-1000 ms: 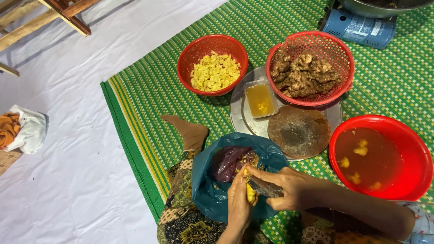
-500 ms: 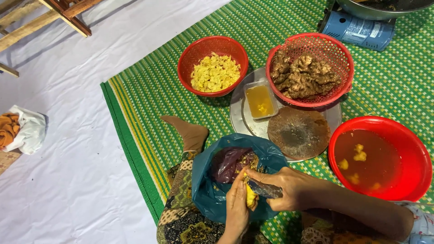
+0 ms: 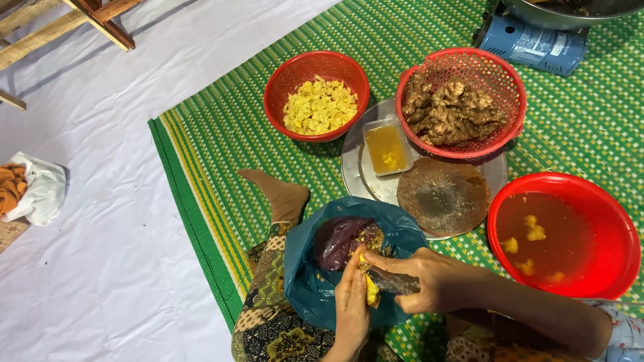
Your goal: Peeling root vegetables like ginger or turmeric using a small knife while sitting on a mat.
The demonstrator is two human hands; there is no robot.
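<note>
While the person sat at the near edge of the green woven mat [image 3: 221,134], both hands worked over a blue plastic bag [image 3: 305,288] resting in the lap. The left hand [image 3: 350,305] was closed around a yellow peeled piece of root [image 3: 371,291], fingers wrapped about it from below. The right hand [image 3: 429,278] gripped a knife [image 3: 392,281], its blade laid against the yellow piece, thumb stretched toward it. Inside the bag lay a purple plastic wrap [image 3: 339,238] and brown peelings. Just beyond the bag, a round metal tray [image 3: 352,171] carried a dark wooden chopping disc [image 3: 443,196], a small clear tub [image 3: 387,147] of yellow liquid and a red basket [image 3: 461,102] of unpeeled knobbly roots. Toward the mat's far side stood a red bowl [image 3: 316,96] of yellow slices; near the right edge, a red basin [image 3: 562,234] held water with floating yellow pieces.
</note>
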